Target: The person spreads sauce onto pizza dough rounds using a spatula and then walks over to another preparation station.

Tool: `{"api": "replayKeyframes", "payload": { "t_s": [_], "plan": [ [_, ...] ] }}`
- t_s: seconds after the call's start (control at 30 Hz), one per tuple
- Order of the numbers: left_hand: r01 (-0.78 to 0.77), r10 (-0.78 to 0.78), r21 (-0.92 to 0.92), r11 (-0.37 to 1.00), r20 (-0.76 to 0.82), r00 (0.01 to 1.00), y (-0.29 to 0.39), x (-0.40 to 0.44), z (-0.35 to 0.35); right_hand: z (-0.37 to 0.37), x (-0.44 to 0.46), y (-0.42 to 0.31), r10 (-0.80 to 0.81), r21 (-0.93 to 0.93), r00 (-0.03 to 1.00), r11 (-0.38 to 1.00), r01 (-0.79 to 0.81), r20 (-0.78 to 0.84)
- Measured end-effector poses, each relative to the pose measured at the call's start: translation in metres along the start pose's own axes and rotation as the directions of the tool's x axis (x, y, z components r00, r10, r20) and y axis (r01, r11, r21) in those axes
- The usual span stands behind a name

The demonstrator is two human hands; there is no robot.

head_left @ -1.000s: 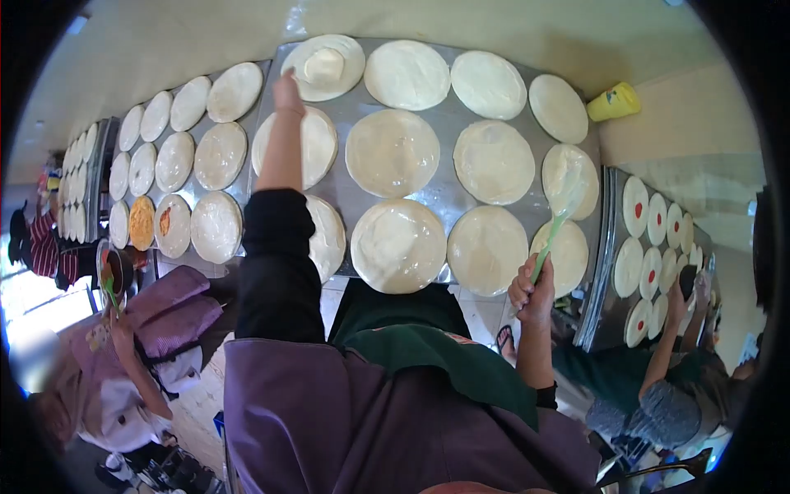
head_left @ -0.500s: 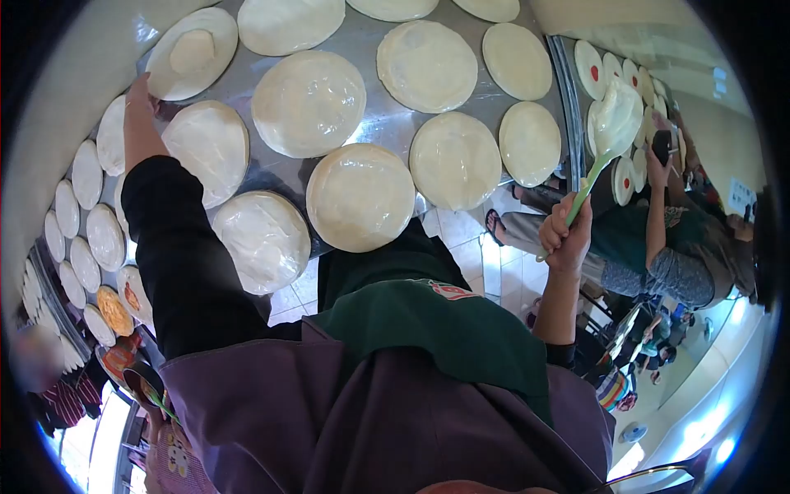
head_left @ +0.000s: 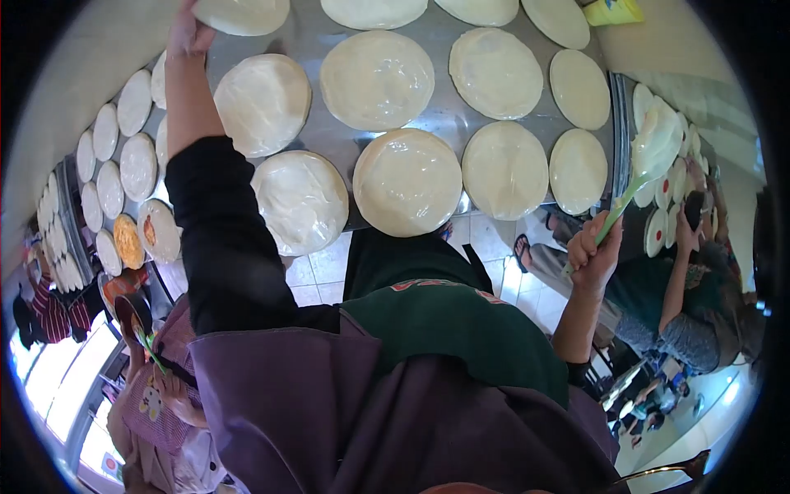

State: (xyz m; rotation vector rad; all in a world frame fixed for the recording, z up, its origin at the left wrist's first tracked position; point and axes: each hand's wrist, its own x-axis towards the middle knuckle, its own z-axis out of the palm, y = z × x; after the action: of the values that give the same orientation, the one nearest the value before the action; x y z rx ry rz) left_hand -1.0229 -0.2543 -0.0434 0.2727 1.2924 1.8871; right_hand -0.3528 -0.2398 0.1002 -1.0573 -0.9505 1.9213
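My left hand [head_left: 189,34] is at the top left, its fingers at the edge of a white-coated dough round [head_left: 245,11] that the frame's top cuts off. It seems to grip that edge. In my right hand [head_left: 594,251], raised at the right, is the handle of a green spatula [head_left: 632,188]. A thick mass of white cream [head_left: 657,142] covers the spatula's blade. Rows of round dough bases lie on the metal table [head_left: 333,136] before me. The near left base [head_left: 298,202] bears uneven white cream; the one beside it [head_left: 407,181] looks smooth and shiny.
Further tables hold more rounds at left and right; some right-hand ones have red centres [head_left: 655,232]. A co-worker at the lower left [head_left: 177,403] holds a green-handled tool near a dark pan [head_left: 133,314]. Another person [head_left: 691,305] stands at the right. A yellow container [head_left: 613,11] is at the top right.
The view has shifted and turned. My left hand has moved from beside the round's edge to touching it. My right hand has lifted the creamy spatula away from the rounds and out to the right.
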Motion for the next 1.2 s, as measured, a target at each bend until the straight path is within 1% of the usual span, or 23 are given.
{"api": "replayKeyframes", "payload": {
  "t_s": [0.07, 0.1, 0.13, 0.2, 0.23, 0.27, 0.3, 0.37, 0.4, 0.43, 0.53, 0.6, 0.63, 0.67, 0.7, 0.73, 0.8, 0.87, 0.93, 1.0, 1.07, 1.13, 1.2],
  "plan": [
    [-0.217, 0.222, -0.217, 0.952, -0.003, 0.975, 0.008, -0.046, 0.004, 0.001, -0.007, 0.001, 0.017, -0.088, 0.995, 0.996, -0.026, -0.098],
    [-0.300, 0.295, -0.203, 0.932, -0.057, 0.954, 0.014, -0.080, 0.019, 0.002, -0.010, -0.001, 0.039, -0.106, 0.988, 0.993, -0.056, -0.151],
    [-0.313, 0.307, -0.198, 0.929, -0.059, 0.950, 0.016, -0.106, 0.025, 0.001, -0.014, 0.000, 0.038, -0.101, 0.990, 0.994, -0.052, -0.139],
    [-0.486, 0.527, -0.405, 0.775, -0.012, 0.850, 0.014, -0.153, 0.032, -0.004, -0.022, 0.001, 0.006, -0.208, 0.998, 0.978, -0.019, -0.063],
    [-0.513, 0.556, -0.402, 0.758, -0.013, 0.831, 0.011, -0.176, 0.041, -0.007, -0.026, 0.001, 0.020, -0.221, 0.998, 0.975, -0.032, -0.057],
    [-0.343, 0.634, -0.725, 0.598, 0.166, 0.755, 0.003, -0.198, 0.053, -0.010, -0.030, 0.002, 0.005, -0.214, 1.000, 0.977, -0.010, -0.025],
    [-0.051, 0.737, -0.911, 0.408, 0.296, 0.608, -0.007, -0.215, 0.061, -0.012, -0.034, 0.001, 0.015, -0.284, 1.000, 0.959, -0.010, 0.015],
    [-0.188, 0.721, -0.900, 0.394, 0.176, 0.670, -0.038, -0.239, 0.069, -0.013, -0.043, -0.006, 0.048, -0.390, 0.992, 0.921, 0.002, 0.120],
    [-0.416, 0.646, -0.743, 0.524, 0.028, 0.763, -0.051, -0.255, 0.087, -0.013, -0.048, -0.008, 0.033, -0.389, 0.990, 0.921, 0.023, 0.136],
    [-0.566, 0.582, -0.515, 0.644, -0.152, 0.799, -0.065, -0.272, 0.111, -0.012, -0.053, -0.010, 0.047, -0.442, 0.984, 0.896, 0.035, 0.172],
    [-0.459, 0.492, -0.541, 0.704, -0.094, 0.866, -0.106, -0.321, 0.172, -0.018, -0.070, -0.014, 0.059, -0.488, 0.975, 0.871, 0.056, 0.216],
    [-0.270, 0.377, -0.680, 0.682, 0.011, 0.926, -0.131, -0.352, 0.212, -0.033, -0.073, -0.009, -0.082, -0.613, 0.951, 0.747, 0.257, 0.299],
    [-0.166, 0.318, -0.733, 0.659, 0.072, 0.945, -0.143, -0.366, 0.227, -0.042, -0.075, -0.011, -0.100, -0.618, 0.954, 0.742, 0.261, 0.283],
    [-0.060, 0.260, -0.775, 0.629, 0.138, 0.956, -0.155, -0.377, 0.237, -0.051, -0.076, -0.015, -0.150, -0.701, 0.941, 0.634, 0.326, 0.302],
    [-0.040, 0.257, -0.779, 0.626, 0.158, 0.953, -0.175, -0.384, 0.241, -0.059, -0.078, -0.019, -0.194, -0.771, 0.925, 0.512, 0.380, 0.327],
    [0.009, 0.284, -0.796, 0.605, 0.226, 0.932, -0.192, -0.393, 0.247, -0.063, -0.083, -0.025, -0.210, -0.776, 0.926, 0.506, 0.377, 0.314],
    [0.074, 0.312, -0.810, 0.582, 0.306, 0.900, -0.211, -0.407, 0.262, -0.069, -0.093, -0.038, -0.294, -0.877, 0.883, 0.207, 0.433, 0.367],
    [0.136, 0.131, -0.758, 0.637, 0.281, 0.951, -0.195, -0.443, 0.304, -0.084, -0.097, -0.046, -0.313, -0.886, 0.876, 0.169, 0.431, 0.366],
    [0.216, 0.093, -0.745, 0.631, 0.349, 0.933, -0.202, -0.455, 0.318, -0.102, -0.098, -0.048, -0.345, -0.903, 0.851, 0.022, 0.428, 0.395],
    [0.295, 0.055, -0.726, 0.622, 0.416, 0.908, -0.206, -0.463, 0.330, -0.113, -0.105, -0.047, -0.369, -0.906, 0.844, 0.008, 0.423, 0.390],
    [0.480, 0.142, -0.720, 0.501, 0.616, 0.775, -0.207, -0.467, 0.339, -0.120, -0.109, -0.043, -0.393, -0.909, 0.835, -0.009, 0.417, 0.386],
    [0.502, 0.111, -0.700, 0.508, 0.631, 0.768, -0.209, -0.469, 0.351, -0.130, -0.116, -0.040, -0.334, -0.888, 0.850, 0.075, 0.455, 0.408],
    [0.517, 0.081, -0.683, 0.516, 0.640, 0.764, -0.210, -0.468, 0.360, -0.135, -0.127, -0.040, -0.294, -0.879, 0.853, 0.077, 0.471, 0.431]
  ]
}}
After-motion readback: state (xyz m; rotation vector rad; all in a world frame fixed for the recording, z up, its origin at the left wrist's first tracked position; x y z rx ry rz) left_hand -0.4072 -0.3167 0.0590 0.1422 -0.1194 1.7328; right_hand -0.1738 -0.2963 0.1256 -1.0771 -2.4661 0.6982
